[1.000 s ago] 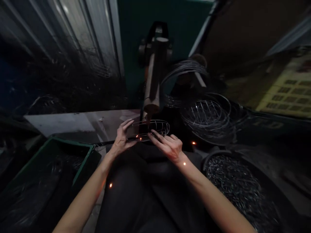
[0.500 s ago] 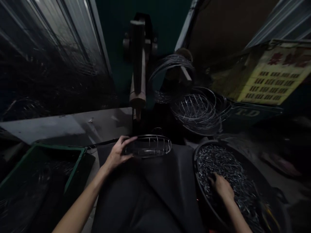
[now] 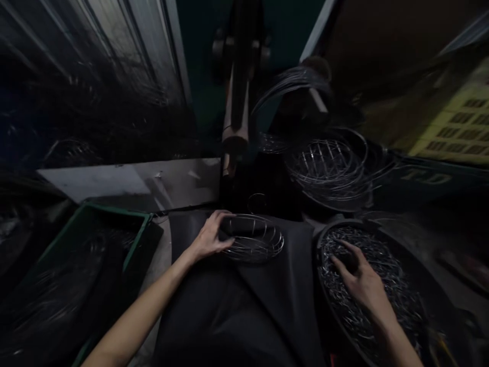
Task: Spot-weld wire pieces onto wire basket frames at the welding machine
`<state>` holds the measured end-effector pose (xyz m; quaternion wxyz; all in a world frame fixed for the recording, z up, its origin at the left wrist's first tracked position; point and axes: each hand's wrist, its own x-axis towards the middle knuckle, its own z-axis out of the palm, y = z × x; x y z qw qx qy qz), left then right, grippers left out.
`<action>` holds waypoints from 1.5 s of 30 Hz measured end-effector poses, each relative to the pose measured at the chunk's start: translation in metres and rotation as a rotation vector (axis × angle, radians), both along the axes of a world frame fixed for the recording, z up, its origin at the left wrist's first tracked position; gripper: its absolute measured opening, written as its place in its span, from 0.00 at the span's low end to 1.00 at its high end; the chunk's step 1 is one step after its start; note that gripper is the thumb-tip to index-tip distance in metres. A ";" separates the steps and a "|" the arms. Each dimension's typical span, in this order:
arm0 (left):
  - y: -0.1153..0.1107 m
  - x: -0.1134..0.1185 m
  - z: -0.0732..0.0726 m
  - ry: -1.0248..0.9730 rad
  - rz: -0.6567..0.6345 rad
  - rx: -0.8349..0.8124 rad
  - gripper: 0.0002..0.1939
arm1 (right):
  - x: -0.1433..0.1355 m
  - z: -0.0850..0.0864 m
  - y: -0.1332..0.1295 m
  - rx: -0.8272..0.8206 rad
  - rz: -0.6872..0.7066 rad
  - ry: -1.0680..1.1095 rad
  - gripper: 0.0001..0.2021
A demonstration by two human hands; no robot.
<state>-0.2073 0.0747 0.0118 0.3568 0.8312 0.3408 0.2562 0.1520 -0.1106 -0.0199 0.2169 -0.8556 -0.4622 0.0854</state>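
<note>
A round wire basket frame (image 3: 260,239) rests tilted over the dark cloth (image 3: 244,306) on my lap. My left hand (image 3: 214,234) grips its left side, thumb low and fingers over the top rim. On the right, my right hand (image 3: 361,275) hovers at a large black tub (image 3: 321,265) full of small metal pieces (image 3: 355,311). Its thumb and fingers are spread apart, and nothing shows between them.
Ahead stands a machine with a thick cylindrical part (image 3: 236,137). Wire hoops (image 3: 328,168) lie piled beyond the tub. A green crate (image 3: 132,250) is at left, a pale board (image 3: 133,183) behind it, and a yellow crate (image 3: 454,127) at upper right.
The view has turned left, shifting the scene rightward. My right hand has lifted from the metal pieces and its fingers have spread. The wire frame now tilts more toward me in my left hand.
</note>
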 end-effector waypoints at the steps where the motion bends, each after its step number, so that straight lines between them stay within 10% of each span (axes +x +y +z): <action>1: 0.000 0.002 -0.002 0.002 0.007 -0.012 0.28 | -0.007 0.006 0.006 0.023 0.052 0.084 0.19; 10: 0.005 0.010 -0.004 0.001 -0.058 -0.044 0.29 | -0.106 0.050 0.070 0.095 0.618 0.426 0.17; 20: 0.009 0.022 0.018 0.023 -0.023 0.080 0.28 | -0.133 0.075 0.119 0.290 1.019 -0.628 0.14; 45: 0.022 0.033 0.016 -0.041 0.220 0.255 0.28 | -0.119 0.084 0.166 0.659 1.204 -0.816 0.11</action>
